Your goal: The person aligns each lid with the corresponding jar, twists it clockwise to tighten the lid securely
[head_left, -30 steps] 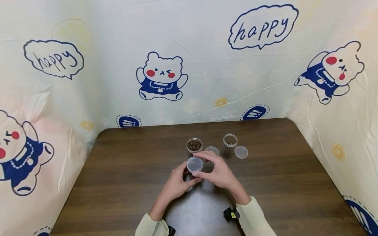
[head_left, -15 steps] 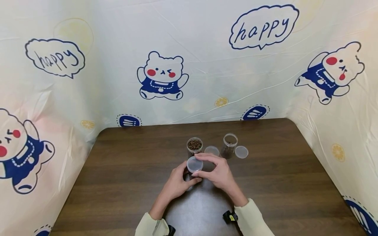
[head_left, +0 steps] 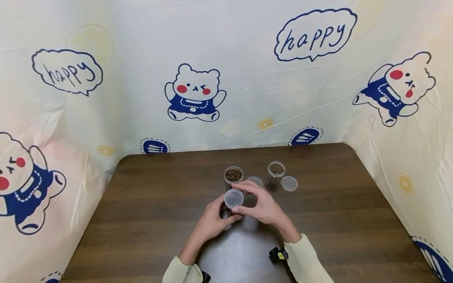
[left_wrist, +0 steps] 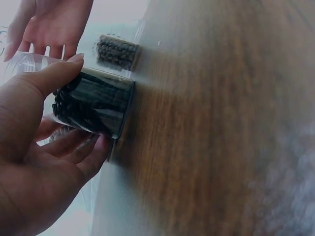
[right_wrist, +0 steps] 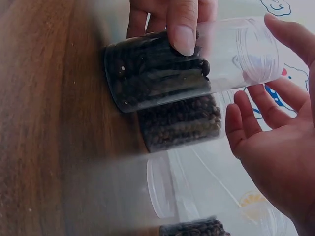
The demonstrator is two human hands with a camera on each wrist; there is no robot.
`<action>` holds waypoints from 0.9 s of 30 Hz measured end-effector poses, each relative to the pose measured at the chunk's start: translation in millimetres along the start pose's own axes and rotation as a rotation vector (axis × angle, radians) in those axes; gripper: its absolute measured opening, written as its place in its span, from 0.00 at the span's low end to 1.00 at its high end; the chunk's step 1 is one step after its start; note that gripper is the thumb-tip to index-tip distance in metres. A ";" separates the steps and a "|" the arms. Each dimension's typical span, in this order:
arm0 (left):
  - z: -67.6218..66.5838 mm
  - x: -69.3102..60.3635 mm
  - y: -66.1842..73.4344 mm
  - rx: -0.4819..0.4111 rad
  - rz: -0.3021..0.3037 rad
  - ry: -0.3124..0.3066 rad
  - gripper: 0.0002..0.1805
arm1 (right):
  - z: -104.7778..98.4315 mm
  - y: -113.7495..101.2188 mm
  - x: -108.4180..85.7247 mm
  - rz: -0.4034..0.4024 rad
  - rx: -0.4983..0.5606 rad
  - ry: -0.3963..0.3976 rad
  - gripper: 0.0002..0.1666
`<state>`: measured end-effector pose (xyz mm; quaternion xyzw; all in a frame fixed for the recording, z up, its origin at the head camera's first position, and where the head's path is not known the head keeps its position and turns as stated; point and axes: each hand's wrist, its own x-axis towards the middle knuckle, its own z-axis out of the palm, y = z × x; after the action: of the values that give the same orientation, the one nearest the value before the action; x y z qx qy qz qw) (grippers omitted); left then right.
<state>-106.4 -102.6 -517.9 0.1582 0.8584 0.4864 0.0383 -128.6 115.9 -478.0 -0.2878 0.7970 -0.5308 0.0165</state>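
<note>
A clear plastic jar (right_wrist: 157, 73), part filled with dark coffee beans, stands near the middle of the table with a translucent lid (head_left: 234, 198) on top. My left hand (head_left: 211, 222) grips the jar's body, its thumb on one side and fingers on the other. At the top, my right hand (head_left: 263, 205) holds the lid's rim between thumb and fingertips. Just behind stands a second, uncovered jar (head_left: 233, 175) of coffee beans. Farther right is another uncovered jar (head_left: 275, 179) with beans lower down. Both hands hide much of the held jar in the head view.
One loose lid (head_left: 255, 181) lies partly behind my right hand, and another lid (head_left: 290, 183) lies right of the far jar. The brown wooden table (head_left: 148, 196) meets a printed cloth backdrop (head_left: 247, 98) at the back and sides.
My right hand's fingers shift slightly around the lid's rim, turning one way and then back. The left hand and the jar stay in place.
</note>
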 end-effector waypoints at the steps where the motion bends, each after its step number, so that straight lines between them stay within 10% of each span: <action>1: 0.1 -0.1 0.1 -0.003 0.002 0.000 0.34 | 0.0 0.4 0.0 -0.003 -0.003 -0.002 0.37; 20: 0.6 -1.6 5.5 0.080 0.029 0.087 0.29 | 31.3 -11.0 -1.8 0.031 -0.146 0.300 0.36; 27: -1.7 -0.7 3.6 0.053 0.018 0.045 0.30 | 25.4 -12.1 -0.7 0.090 -0.112 0.216 0.41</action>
<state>-105.3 -102.5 -514.0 0.1561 0.8702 0.4671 0.0105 -114.2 91.7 -478.9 -0.1936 0.8346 -0.5120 -0.0618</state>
